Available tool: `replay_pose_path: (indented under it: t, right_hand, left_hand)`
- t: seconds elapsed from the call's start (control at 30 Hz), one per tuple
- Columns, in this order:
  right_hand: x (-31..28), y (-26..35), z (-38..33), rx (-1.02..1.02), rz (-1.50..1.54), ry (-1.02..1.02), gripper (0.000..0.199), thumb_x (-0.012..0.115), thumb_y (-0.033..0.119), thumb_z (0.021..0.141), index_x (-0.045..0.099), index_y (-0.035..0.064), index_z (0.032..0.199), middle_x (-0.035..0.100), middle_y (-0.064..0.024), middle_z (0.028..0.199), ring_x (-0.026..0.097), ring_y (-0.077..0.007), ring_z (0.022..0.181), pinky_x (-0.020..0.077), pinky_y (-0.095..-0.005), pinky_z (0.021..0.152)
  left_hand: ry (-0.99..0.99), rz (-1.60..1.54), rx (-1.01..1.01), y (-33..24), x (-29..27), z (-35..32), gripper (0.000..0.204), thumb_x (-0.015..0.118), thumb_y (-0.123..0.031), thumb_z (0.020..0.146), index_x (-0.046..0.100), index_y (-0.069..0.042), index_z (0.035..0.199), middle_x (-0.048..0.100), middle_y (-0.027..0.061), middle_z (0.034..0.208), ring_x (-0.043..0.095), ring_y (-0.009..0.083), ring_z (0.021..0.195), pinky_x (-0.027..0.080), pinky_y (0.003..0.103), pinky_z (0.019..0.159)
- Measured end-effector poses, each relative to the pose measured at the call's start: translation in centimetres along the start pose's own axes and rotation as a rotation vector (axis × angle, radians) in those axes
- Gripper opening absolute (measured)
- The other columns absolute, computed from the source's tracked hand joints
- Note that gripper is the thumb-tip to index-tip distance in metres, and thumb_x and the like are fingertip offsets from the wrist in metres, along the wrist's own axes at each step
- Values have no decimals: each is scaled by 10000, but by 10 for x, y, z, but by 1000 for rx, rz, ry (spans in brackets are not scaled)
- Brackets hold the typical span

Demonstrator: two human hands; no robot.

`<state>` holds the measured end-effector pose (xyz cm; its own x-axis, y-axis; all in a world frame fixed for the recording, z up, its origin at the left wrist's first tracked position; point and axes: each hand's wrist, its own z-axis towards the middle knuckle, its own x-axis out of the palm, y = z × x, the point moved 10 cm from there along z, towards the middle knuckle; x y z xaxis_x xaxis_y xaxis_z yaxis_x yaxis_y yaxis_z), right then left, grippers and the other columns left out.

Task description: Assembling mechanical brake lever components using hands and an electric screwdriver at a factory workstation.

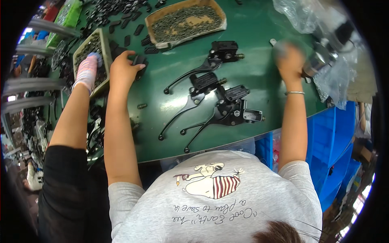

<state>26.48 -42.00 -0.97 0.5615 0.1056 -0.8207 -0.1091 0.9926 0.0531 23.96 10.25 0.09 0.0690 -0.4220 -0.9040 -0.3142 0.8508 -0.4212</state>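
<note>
At the left of the green table, my left hand (125, 67) is closed round a black rectangular cover (142, 66), with the thumb on top. My right hand (290, 60) is over the table's right side, its fingers smeared by motion. A silver cylindrical tool (321, 60) lies just beside that hand; whether they touch I cannot tell. Between my hands are several black brake lever assemblies. The farthest (223, 52) has its reservoir covered, as does the middle one (204, 82). In the nearest group, one reservoir (253, 116) is uncovered and shows a pale inside.
A shallow tray of small screws (184, 25) stands at the back. A co-worker's gloved hand (87, 73) reaches into a pale bin (104, 52) at the left. Loose black parts (109, 14) lie behind. Clear plastic bags (298, 16) and blue shelving (330, 137) are at the right.
</note>
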Motion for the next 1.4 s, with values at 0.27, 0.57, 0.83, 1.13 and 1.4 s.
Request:
replay_pose_path:
  t: [0.27,0.57,0.83,1.13,1.4]
  right_hand:
    - [-2,-33,-6,70,171,218,202,688,155,864,707,126,1063,667,-124,1058,625,-323,987,491,-412,860]
    - [-20,-29,-17,-5,101,-8,224,635,207,936,667,86,1121,672,-115,1004,644,-313,893,497,-370,795]
    - [-119,6,-32,535,1084,72,229,570,213,1004,648,24,1107,642,-22,911,567,-70,739,455,-216,674]
    - [-125,210,-54,393,1424,669,175,612,75,955,643,24,1119,635,-6,832,589,-45,729,451,-179,594]
    - [-120,226,-62,404,1523,854,203,603,69,956,608,6,1149,653,-15,824,587,-54,711,438,-173,579]
  left_hand:
    - [125,-218,52,24,21,0,488,875,-141,665,689,-8,1096,694,107,820,658,206,703,528,320,681]
    - [81,-739,-98,3,10,-45,304,744,-141,860,670,-13,1125,666,57,782,615,103,675,483,243,595]
    - [467,-1118,-19,-63,19,-131,247,603,-129,973,647,7,1174,629,15,801,538,72,637,458,212,567]
    - [719,-1185,196,-135,23,-182,354,556,-136,994,582,16,1314,644,58,808,605,122,693,517,250,649]
    - [1033,-1602,136,-128,45,-187,239,604,-123,974,649,14,1164,695,104,879,682,165,796,569,271,685]
